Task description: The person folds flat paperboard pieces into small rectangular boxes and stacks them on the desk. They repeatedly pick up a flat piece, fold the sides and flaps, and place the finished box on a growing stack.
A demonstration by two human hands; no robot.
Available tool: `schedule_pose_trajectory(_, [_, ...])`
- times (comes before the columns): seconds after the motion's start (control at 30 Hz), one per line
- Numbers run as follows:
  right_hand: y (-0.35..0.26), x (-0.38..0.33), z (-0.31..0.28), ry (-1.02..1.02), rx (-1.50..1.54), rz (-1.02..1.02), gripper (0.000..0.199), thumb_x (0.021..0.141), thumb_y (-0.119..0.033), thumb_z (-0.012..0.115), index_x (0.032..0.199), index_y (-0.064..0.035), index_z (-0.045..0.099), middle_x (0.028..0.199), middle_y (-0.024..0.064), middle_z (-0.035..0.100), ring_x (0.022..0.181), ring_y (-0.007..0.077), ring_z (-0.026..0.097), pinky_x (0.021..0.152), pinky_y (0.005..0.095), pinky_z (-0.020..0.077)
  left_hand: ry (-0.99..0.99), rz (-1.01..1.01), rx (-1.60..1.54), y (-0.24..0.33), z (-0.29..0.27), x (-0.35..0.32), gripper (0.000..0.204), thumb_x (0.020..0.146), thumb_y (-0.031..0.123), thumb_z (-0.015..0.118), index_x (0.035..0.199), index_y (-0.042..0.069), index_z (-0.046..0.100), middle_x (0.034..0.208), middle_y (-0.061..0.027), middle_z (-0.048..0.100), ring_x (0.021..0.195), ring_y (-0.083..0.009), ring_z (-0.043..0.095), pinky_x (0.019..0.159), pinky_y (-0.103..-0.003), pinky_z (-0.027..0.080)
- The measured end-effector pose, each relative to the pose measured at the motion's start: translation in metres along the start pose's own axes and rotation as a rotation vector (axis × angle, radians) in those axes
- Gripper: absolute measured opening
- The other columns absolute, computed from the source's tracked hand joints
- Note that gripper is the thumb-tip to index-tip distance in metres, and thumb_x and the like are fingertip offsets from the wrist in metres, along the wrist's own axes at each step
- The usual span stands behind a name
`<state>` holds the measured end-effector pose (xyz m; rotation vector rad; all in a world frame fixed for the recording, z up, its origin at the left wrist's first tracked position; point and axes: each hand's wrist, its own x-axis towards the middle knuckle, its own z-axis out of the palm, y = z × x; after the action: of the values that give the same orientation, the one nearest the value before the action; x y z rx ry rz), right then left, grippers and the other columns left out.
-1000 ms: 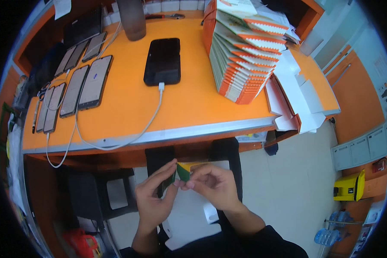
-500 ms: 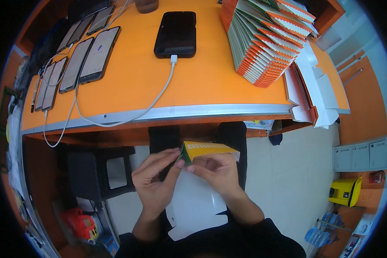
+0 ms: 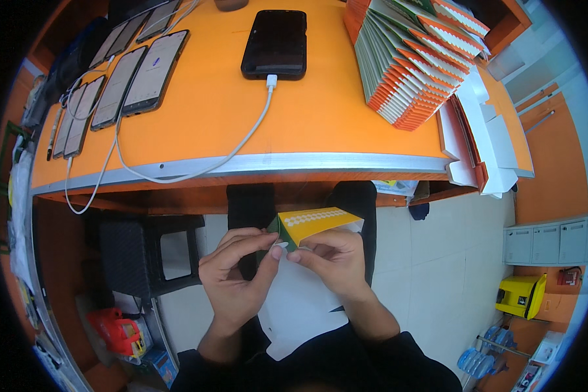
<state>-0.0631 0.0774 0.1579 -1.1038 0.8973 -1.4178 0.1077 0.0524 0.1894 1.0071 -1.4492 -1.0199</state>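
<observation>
Both hands pinch the same thing: a flat-folded yellow and green cardboard carton (image 3: 310,223) with a row of pale dots along its top edge. Left hand (image 3: 236,271) has thumb and forefinger pressed together on the carton's green corner, and right hand (image 3: 333,261) nips the lower edge just beside it, fingertips of the two hands almost touching. That carton sits low in front of the person, below the edge of the orange desk (image 3: 222,124) and above the lap, tilted so its far end rises to the right. Under the hands lies a white sheet of card (image 3: 294,307), resting across the dark-clothed knees.

Up on the desk, a black smartphone (image 3: 274,44) lies flat with a white charging cable (image 3: 232,153) plugged into its near end, the cable looping left over the desk edge. Further left, a row of dark-screened phones (image 3: 121,78) lies side by side. On the right, a fanned stack of orange and green flat cartons (image 3: 415,62) stands on edge, with white folded cartons (image 3: 487,147) just beside it at the desk's corner. Down on the floor, a black plastic stool (image 3: 147,251) stands to the left, and a yellow box (image 3: 521,295) well off to the right.
</observation>
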Motion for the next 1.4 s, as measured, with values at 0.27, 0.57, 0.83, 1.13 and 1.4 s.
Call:
schedule_pose_trajectory(0.27, [0.001, 0.0, -0.002, -0.009, -0.009, 0.001, 0.023, 0.082, 0.006, 0.078, 0.105, 0.0038, 0.073, 0.107, 0.0158, 0.072, 0.101, 0.0207, 0.07, 0.087, 0.0334, 0.0571, -0.02, 0.028, 0.059, -0.001, 0.001, -0.001, 0.019, 0.078, -0.001, 0.079, 0.097, -0.001, 0.076, 0.093, -0.0153, 0.075, 0.09, -0.0209, 0.071, 0.079, -0.03, 0.055])
schedule_pose_trajectory(0.57, [0.004, -0.004, -0.006, 0.052, -0.111, 0.018, 0.02, 0.082, 0.001, 0.08, 0.101, 0.0037, 0.074, 0.099, 0.0133, 0.074, 0.089, 0.016, 0.071, 0.077, 0.0304, 0.058, -0.089, 0.144, 0.273, 0.001, 0.009, -0.001, 0.019, 0.078, -0.005, 0.076, 0.096, 0.0, 0.076, 0.094, -0.0155, 0.074, 0.093, -0.0232, 0.07, 0.082, -0.033, 0.054])
schedule_pose_trajectory(0.83, [0.008, -0.005, -0.015, 0.065, -0.135, 0.004, 0.023, 0.081, -0.001, 0.081, 0.103, 0.0044, 0.074, 0.099, 0.0113, 0.075, 0.087, 0.0131, 0.069, 0.078, 0.0272, 0.056, -0.136, 0.139, 0.274, 0.008, 0.014, -0.01, 0.026, 0.08, -0.012, 0.068, 0.104, -0.003, 0.075, 0.099, -0.0137, 0.065, 0.099, -0.0261, 0.068, 0.081, -0.034, 0.057])
schedule_pose_trajectory(1.13, [0.001, -0.01, -0.005, -0.025, -0.261, -0.085, 0.028, 0.09, -0.009, 0.075, 0.115, 0.0025, 0.07, 0.105, 0.0138, 0.074, 0.09, 0.019, 0.072, 0.082, 0.0285, 0.0561, -0.039, 0.228, 0.483, 0.001, 0.017, -0.004, 0.034, 0.077, -0.012, 0.069, 0.11, -0.005, 0.07, 0.095, -0.0139, 0.063, 0.093, -0.0254, 0.068, 0.078, -0.031, 0.057])
schedule_pose_trajectory(1.4, [-0.014, -0.035, -0.007, 0.026, -0.781, -0.38, 0.04, 0.079, -0.008, 0.083, 0.116, -0.0023, 0.069, 0.118, 0.0168, 0.068, 0.114, 0.0284, 0.064, 0.097, 0.0378, 0.0521, 0.17, 0.255, 0.48, -0.025, 0.001, -0.004, 0.033, 0.075, -0.009, 0.073, 0.108, -0.001, 0.072, 0.093, -0.0145, 0.066, 0.081, -0.0221, 0.068, 0.068, -0.028, 0.056])
